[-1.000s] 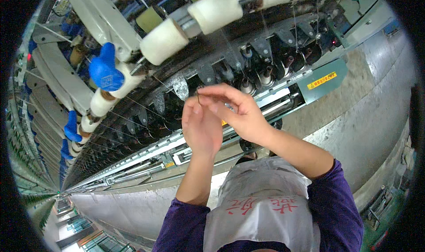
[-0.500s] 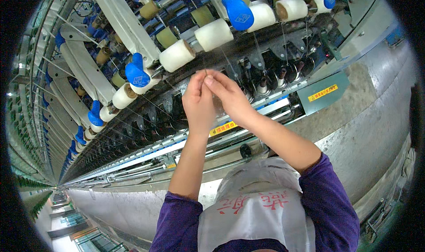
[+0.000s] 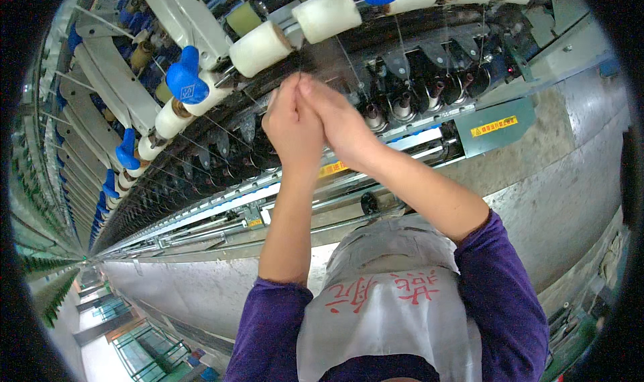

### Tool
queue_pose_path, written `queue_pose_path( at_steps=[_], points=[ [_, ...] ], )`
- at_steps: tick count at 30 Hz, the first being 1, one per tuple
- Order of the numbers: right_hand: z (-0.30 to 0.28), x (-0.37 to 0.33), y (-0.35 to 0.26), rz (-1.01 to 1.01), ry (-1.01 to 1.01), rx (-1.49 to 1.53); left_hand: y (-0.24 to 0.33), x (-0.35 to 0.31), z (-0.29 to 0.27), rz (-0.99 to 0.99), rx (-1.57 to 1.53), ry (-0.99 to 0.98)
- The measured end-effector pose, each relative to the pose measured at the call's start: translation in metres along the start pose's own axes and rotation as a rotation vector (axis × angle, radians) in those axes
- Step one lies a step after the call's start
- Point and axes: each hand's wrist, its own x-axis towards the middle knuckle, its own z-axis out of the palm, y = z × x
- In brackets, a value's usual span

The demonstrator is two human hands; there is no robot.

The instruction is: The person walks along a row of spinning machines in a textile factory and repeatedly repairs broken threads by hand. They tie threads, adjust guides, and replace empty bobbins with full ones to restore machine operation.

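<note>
White roller (image 3: 261,48) sits on the spinning frame (image 3: 245,137), just above and left of the meeting fingertips. Left hand (image 3: 293,130) and right hand (image 3: 342,124): fingers bunched together; cannot tell whether anything is pinched. Blue handle (image 3: 187,77) left of roller.

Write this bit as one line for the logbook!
left hand + right hand: together at fingertips | anything pinched: cannot tell | white rollers: above both hands in picture
</note>
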Motion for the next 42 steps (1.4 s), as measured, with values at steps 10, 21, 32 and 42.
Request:
queue_pose_path(
  at_steps=[10, 21, 32, 42],
  points=[
    [-0.003, 0.007, 0.003, -0.036, 0.016, 0.038, -0.007, 0.004, 0.008, 0.125, 0.167, 0.064],
    [-0.003, 0.013, 0.005, -0.127, -0.059, 0.122, -0.011, 0.007, 0.011, 0.07, 0.117, 0.051],
    [-0.019, -0.017, 0.016, -0.065, -0.023, 0.071, -0.001, -0.04, -0.002, -0.054, -0.084, 0.038],
    [-0.017, 0.076, 0.016, -0.222, 0.059, 0.307, 0.003, -0.074, -0.059, -0.237, -0.468, -0.061]
  ],
)
